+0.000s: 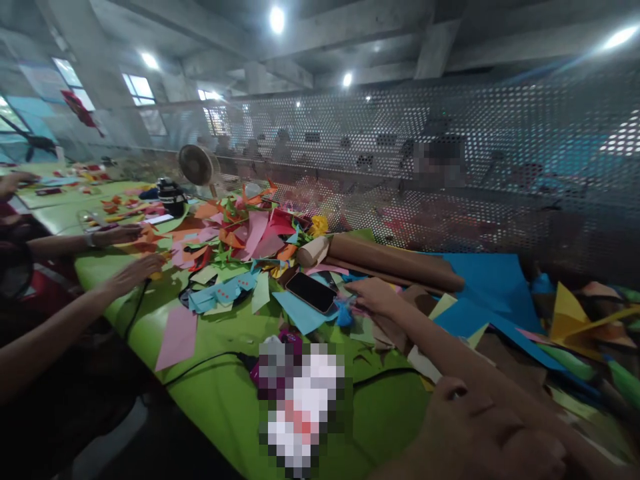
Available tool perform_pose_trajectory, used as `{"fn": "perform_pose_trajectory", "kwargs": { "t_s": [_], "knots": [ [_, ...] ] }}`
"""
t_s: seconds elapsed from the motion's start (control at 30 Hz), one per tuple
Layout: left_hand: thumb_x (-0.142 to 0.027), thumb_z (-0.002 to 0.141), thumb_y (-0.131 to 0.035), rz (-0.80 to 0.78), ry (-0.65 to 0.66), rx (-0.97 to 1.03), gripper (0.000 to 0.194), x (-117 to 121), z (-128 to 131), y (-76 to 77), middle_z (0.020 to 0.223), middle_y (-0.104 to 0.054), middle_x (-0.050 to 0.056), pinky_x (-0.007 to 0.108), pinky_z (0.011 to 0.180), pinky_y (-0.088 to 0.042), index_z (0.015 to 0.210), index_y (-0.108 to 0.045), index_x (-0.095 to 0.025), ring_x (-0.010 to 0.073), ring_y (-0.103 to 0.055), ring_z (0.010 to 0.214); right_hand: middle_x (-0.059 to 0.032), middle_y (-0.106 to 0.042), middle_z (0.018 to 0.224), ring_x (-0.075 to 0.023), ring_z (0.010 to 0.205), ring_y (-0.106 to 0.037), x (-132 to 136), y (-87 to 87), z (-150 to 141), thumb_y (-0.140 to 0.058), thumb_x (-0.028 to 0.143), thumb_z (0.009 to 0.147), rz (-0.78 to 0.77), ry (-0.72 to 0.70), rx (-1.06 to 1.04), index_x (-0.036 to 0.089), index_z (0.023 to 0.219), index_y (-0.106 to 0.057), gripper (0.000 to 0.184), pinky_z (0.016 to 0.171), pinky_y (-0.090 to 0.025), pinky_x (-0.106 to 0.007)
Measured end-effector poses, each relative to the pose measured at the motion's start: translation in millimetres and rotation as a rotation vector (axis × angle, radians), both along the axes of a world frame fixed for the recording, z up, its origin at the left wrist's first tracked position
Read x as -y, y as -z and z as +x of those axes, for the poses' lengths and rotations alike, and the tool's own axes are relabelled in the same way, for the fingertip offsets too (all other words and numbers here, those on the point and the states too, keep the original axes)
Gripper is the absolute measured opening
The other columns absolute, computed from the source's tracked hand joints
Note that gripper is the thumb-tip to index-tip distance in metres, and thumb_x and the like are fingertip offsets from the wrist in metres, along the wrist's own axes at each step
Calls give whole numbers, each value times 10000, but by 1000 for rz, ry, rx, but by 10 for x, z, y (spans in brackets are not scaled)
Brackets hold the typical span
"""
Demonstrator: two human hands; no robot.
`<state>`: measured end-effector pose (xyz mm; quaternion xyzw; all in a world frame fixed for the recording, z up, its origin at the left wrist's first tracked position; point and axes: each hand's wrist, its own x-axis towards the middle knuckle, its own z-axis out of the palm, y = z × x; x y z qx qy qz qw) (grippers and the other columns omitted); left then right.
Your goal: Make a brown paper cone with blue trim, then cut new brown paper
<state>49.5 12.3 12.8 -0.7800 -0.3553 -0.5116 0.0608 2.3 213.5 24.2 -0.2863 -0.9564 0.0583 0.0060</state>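
Black flask, contents hidden, beside coloured paper

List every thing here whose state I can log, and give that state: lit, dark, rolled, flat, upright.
Phone: face up, screen dark
Light-blue sheet: partly covered by the phone
Brown roll: rolled up, lying on its side
Pink sheet: flat
Fan: upright; whether spinning, cannot tell
Black flask: upright
Ceiling light: lit
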Motion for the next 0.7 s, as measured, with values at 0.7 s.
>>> {"fn": "perform_pose_trajectory", "kwargs": {
  "t_s": [0.7],
  "knots": [
    [-341, 851, -575, 16, -129, 16, 159, -41, -149, 18, 595, -608, -29, 291, 632, -359, 914, -675, -236, 121, -579, 613, -90, -594, 1272, -250, 1137, -583, -225, 140, -699, -595, 375, 940, -17, 129, -143, 180, 1237, -586, 355, 977, -466, -498]
  ]
}}
